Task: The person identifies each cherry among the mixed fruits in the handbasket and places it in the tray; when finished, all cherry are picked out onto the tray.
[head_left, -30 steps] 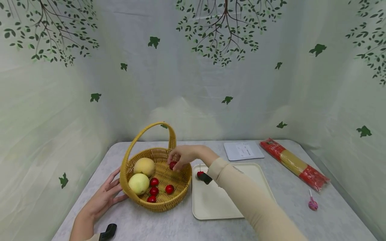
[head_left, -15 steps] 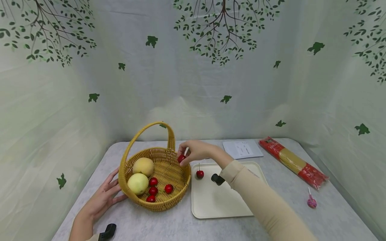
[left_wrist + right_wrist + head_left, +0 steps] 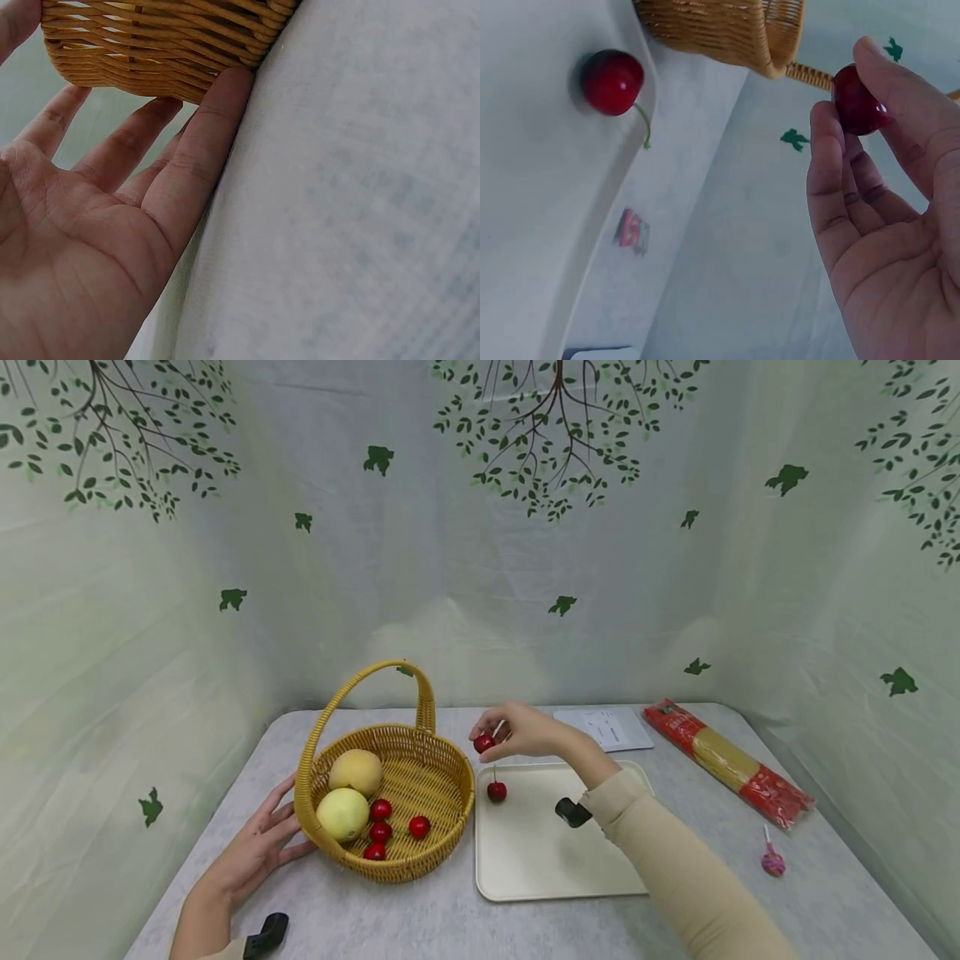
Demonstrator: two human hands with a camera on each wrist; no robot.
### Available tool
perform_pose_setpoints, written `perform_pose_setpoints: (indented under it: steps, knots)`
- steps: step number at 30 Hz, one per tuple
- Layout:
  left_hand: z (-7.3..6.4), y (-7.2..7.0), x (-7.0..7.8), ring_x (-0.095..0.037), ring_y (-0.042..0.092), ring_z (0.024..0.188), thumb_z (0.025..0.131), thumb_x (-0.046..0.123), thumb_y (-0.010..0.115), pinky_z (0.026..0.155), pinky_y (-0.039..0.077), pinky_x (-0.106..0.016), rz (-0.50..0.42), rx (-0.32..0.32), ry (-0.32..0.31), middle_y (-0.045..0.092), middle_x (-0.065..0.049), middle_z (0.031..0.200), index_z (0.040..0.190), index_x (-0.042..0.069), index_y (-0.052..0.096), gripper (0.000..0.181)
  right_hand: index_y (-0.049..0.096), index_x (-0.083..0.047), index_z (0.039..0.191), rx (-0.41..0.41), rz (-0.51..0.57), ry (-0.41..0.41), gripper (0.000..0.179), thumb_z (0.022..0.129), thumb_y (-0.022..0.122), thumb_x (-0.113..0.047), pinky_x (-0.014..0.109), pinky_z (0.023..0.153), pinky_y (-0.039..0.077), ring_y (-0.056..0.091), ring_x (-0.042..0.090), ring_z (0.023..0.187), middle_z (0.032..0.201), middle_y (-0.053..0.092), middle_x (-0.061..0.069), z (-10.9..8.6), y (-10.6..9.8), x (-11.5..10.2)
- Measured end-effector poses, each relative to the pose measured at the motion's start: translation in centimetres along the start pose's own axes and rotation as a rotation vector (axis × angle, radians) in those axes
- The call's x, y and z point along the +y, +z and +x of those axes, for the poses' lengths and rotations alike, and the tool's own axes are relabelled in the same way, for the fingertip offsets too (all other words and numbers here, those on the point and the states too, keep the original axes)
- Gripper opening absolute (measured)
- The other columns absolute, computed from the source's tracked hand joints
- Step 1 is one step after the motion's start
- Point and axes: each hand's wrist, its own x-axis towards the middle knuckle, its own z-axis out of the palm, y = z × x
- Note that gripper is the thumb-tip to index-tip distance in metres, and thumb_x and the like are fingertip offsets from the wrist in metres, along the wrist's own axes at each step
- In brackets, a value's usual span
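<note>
In the head view my right hand (image 3: 525,731) pinches a dark red cherry (image 3: 484,743) between thumb and fingers, above the far left corner of a cream tray (image 3: 558,860). The right wrist view shows that cherry (image 3: 859,100) at the fingertips. Another cherry (image 3: 497,792), stem up, lies on the tray. My left hand (image 3: 251,852) rests against the left side of a yellow wicker basket (image 3: 405,870), its fingers extended. In the left wrist view the fingertips touch the basket's woven wall (image 3: 165,52). Inside are two round yellow fruits (image 3: 342,815) and several red cherries (image 3: 381,832).
The basket's tall handle (image 3: 425,702) arches over it. Behind the tray lies a white printed card (image 3: 607,728). A long red and gold packet (image 3: 727,760) and a pink lollipop (image 3: 772,862) are at the right. The right wrist view shows a small pink and green packet (image 3: 634,231).
My right hand has lifted the cherry out of the basket and carried it rightward past the rim to the tray's far left corner. The left hand stays at the basket.
</note>
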Motion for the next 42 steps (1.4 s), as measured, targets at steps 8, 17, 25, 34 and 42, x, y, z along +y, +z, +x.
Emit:
perform_pose_setpoints:
  steps: [8,17,25,34,42]
  knots:
    - [-0.1,0.3,0.1,0.002,0.062,0.129,0.116,0.010,0.043,0.100,0.061,-0.035,0.009,0.023,-0.020,0.058,0.024,0.145,0.172,0.037,0.007,0.072,0.073,-0.011,0.127,0.041,0.061,0.039,0.033,0.096,0.082,-0.015,0.031,0.093,0.062,0.072,0.015,0.102,0.117,0.074,0.005,-1.9,0.1,2.8]
    - [0.0,0.2,0.1,0.002,0.062,0.129,0.116,0.008,0.042,0.101,0.061,-0.034,0.011,0.020,-0.002,0.059,0.022,0.146,0.173,0.035,0.007,0.072,0.073,-0.010,0.113,0.137,0.056,0.089,0.029,0.090,0.089,-0.017,0.033,0.092,0.060,0.070,0.016,0.099,0.110,0.074,0.005,-3.5,1.4,6.4]
    - [-0.1,0.3,0.1,0.002,0.063,0.129,0.116,0.009,0.043,0.100,0.062,-0.034,0.010,0.027,-0.007,0.060,0.023,0.146,0.172,0.036,0.009,0.071,0.071,-0.008,0.108,0.139,0.101,0.173,0.030,0.086,0.091,-0.012,0.025,0.081,0.051,0.060,0.014,0.089,0.101,0.068,0.005,-4.1,3.2,9.1]
    - [0.0,0.3,0.0,0.002,0.063,0.130,0.116,0.007,0.042,0.101,0.062,-0.034,-0.001,0.005,0.002,0.060,0.022,0.146,0.173,0.037,0.009,0.071,0.068,-0.003,0.107,0.123,0.150,0.162,0.033,0.085,0.092,-0.009,0.021,0.077,0.049,0.057,0.014,0.086,0.097,0.066,0.007,-4.6,4.0,10.0]
    - [0.0,0.3,0.1,0.003,0.063,0.130,0.116,0.008,0.042,0.100,0.062,-0.034,-0.002,0.012,0.002,0.060,0.022,0.147,0.172,0.039,0.012,0.071,0.066,-0.005,0.108,0.108,0.152,0.173,0.034,0.085,0.092,-0.009,0.021,0.078,0.050,0.057,0.015,0.089,0.098,0.065,0.007,-4.4,4.3,10.1]
